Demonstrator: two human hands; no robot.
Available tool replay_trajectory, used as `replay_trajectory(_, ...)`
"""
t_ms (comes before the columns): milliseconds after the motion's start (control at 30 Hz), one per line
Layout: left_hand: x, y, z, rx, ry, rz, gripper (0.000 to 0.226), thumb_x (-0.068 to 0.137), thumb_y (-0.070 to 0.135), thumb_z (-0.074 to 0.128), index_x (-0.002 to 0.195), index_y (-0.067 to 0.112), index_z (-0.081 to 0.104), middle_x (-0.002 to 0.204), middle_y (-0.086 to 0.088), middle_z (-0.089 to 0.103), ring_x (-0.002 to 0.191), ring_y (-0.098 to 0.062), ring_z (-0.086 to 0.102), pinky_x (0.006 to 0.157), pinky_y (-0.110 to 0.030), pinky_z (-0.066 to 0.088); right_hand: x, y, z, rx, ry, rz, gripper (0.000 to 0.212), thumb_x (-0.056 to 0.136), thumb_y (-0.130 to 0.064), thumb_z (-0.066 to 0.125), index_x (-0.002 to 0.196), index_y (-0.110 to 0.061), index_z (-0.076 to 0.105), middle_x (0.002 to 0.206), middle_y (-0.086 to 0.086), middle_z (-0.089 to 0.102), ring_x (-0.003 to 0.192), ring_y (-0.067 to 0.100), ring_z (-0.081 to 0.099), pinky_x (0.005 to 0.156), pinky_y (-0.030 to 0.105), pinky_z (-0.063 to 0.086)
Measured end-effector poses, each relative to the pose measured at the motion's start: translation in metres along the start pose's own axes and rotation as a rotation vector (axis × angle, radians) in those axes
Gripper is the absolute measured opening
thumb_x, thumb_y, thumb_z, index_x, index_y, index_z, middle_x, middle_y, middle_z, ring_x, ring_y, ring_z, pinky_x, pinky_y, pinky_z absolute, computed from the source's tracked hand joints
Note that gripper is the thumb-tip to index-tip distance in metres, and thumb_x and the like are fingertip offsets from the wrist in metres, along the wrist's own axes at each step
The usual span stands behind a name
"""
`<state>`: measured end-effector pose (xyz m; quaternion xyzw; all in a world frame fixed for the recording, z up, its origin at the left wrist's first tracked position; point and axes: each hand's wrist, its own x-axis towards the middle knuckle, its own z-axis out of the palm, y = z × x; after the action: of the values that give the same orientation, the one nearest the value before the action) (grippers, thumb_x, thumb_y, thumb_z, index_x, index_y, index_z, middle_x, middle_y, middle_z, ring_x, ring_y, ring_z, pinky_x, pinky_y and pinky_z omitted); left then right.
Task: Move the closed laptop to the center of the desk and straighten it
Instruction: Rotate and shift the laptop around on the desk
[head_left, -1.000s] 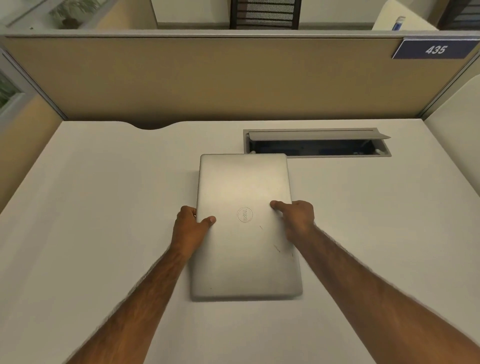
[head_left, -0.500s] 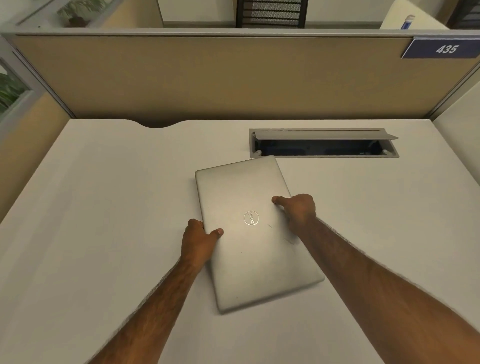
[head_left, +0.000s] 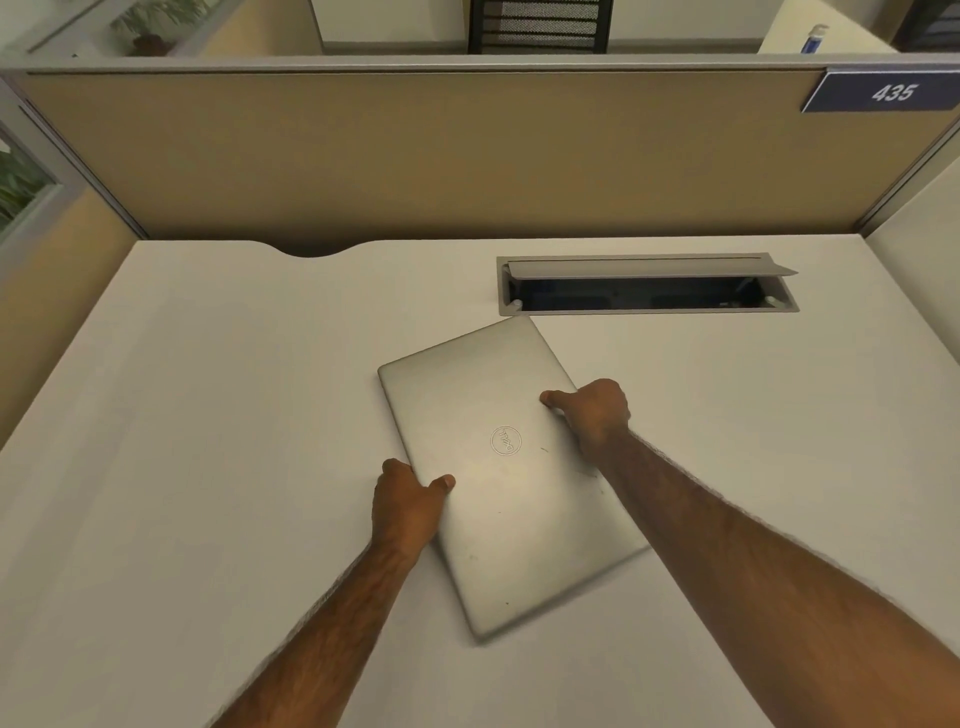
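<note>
A closed silver laptop with a round logo lies flat on the white desk, near its middle. It sits skewed, its far end swung to the left and its near end to the right. My left hand grips the laptop's left long edge, thumb on the lid. My right hand holds the right long edge farther back, thumb resting on top. My right forearm covers part of the lid's near right side.
An open cable tray is sunk into the desk just behind the laptop's far corner. A tan partition wall closes the back, with a blue "435" sign. A cutout notch marks the desk's back edge.
The laptop has turned from straight to skewed, far end swinging left and near end right. Both hands kept their grip on its edges; the left dropped nearer, the right stayed farther back.
</note>
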<state>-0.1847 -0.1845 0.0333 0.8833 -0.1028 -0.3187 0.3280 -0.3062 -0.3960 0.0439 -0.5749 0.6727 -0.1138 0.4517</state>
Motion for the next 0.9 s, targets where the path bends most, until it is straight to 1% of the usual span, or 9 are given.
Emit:
replay_trajectory(100, -0.009, -0.002, 0.005, -0.002, 0.012, -0.016, 0.056, 0.081, 0.034, 0.077, 0.114, -0.002, 0.050, 0.117, -0.018, 0.061, 0.106, -0.035, 0.061, 0.090, -0.042, 0.053, 0.003, -0.002, 0.000, -0.012, -0.029, -0.042, 0.057, 0.066, -0.038, 0.088, 0.060, -0.016, 0.036, 0.080, 0.008, 0.049, 0.078, 0.030, 0.047, 0.053, 0.030, 0.031)
replay_trajectory(233, -0.017, -0.002, 0.008, -0.009, 0.029, -0.025, 0.053, 0.081, 0.033, 0.077, 0.111, -0.001, 0.050, 0.115, -0.018, 0.061, 0.105, -0.035, 0.060, 0.088, -0.040, 0.051, 0.006, -0.004, 0.000, -0.049, -0.040, -0.065, 0.061, 0.066, -0.039, 0.089, 0.059, -0.017, 0.033, 0.067, 0.001, 0.039, 0.075, 0.028, 0.044, 0.049, 0.030, 0.024)
replay_trajectory(333, -0.018, -0.001, 0.008, -0.002, 0.031, -0.017, 0.052, 0.082, 0.032, 0.076, 0.112, -0.002, 0.050, 0.117, -0.019, 0.061, 0.107, -0.036, 0.060, 0.092, -0.043, 0.052, 0.006, -0.001, 0.001, -0.048, -0.039, -0.077, 0.059, 0.065, -0.038, 0.089, 0.058, -0.017, 0.034, 0.066, 0.001, 0.041, 0.073, 0.028, 0.045, 0.049, 0.029, 0.025)
replay_trajectory(433, -0.019, 0.001, 0.006, -0.001, 0.024, -0.022, 0.053, 0.083, 0.031, 0.076, 0.114, -0.003, 0.050, 0.118, -0.020, 0.061, 0.109, -0.037, 0.060, 0.094, -0.043, 0.051, 0.006, 0.001, 0.002, -0.052, -0.027, -0.075, 0.053, 0.065, -0.038, 0.088, 0.060, -0.016, 0.040, 0.077, 0.006, 0.052, 0.074, 0.030, 0.051, 0.052, 0.029, 0.030)
replay_trajectory(533, -0.019, 0.002, 0.006, -0.021, 0.015, -0.049, 0.052, 0.083, 0.028, 0.076, 0.115, -0.003, 0.050, 0.119, -0.021, 0.061, 0.109, -0.037, 0.060, 0.091, -0.042, 0.052, 0.006, -0.001, 0.002, -0.060, -0.038, -0.077, 0.054, 0.066, -0.040, 0.088, 0.061, -0.017, 0.039, 0.082, 0.008, 0.052, 0.076, 0.029, 0.050, 0.054, 0.030, 0.032)
replay_trajectory(667, -0.022, 0.002, 0.008, -0.059, 0.004, -0.087, 0.050, 0.082, 0.024, 0.076, 0.115, -0.004, 0.049, 0.120, -0.021, 0.061, 0.108, -0.038, 0.061, 0.091, -0.045, 0.054, 0.006, -0.007, 0.004, -0.129, -0.066, -0.085, 0.047, 0.066, -0.043, 0.088, 0.078, -0.014, 0.053, 0.097, 0.014, 0.066, 0.092, 0.035, 0.064, 0.076, 0.038, 0.049)
replay_trajectory(767, -0.027, 0.000, 0.010, -0.095, -0.005, -0.119, 0.049, 0.083, 0.020, 0.074, 0.117, -0.004, 0.047, 0.123, -0.021, 0.059, 0.109, -0.037, 0.061, 0.091, -0.049, 0.056, 0.006, -0.014, 0.008, -0.166, -0.087, -0.097, 0.051, 0.067, -0.044, 0.087, 0.094, -0.009, 0.062, 0.113, 0.015, 0.068, 0.108, 0.037, 0.064, 0.094, 0.044, 0.054)
replay_trajectory(833, -0.030, -0.001, 0.013, -0.137, -0.009, -0.136, 0.049, 0.084, 0.019, 0.073, 0.119, -0.004, 0.046, 0.125, -0.020, 0.058, 0.110, -0.037, 0.061, 0.091, -0.050, 0.056, 0.006, -0.019, 0.009, -0.194, -0.098, -0.093, 0.056, 0.068, -0.045, 0.087, 0.103, -0.007, 0.065, 0.117, 0.013, 0.067, 0.111, 0.035, 0.062, 0.099, 0.048, 0.053)
replay_trajectory(900, -0.033, 0.000, 0.015, -0.172, -0.012, -0.145, 0.050, 0.085, 0.020, 0.071, 0.120, -0.003, 0.045, 0.126, -0.020, 0.057, 0.111, -0.037, 0.061, 0.092, -0.051, 0.056, 0.007, -0.023, 0.010, -0.219, -0.101, -0.093, 0.055, 0.067, -0.046, 0.086, 0.100, -0.008, 0.064, 0.118, 0.014, 0.068, 0.112, 0.036, 0.063, 0.099, 0.048, 0.052)
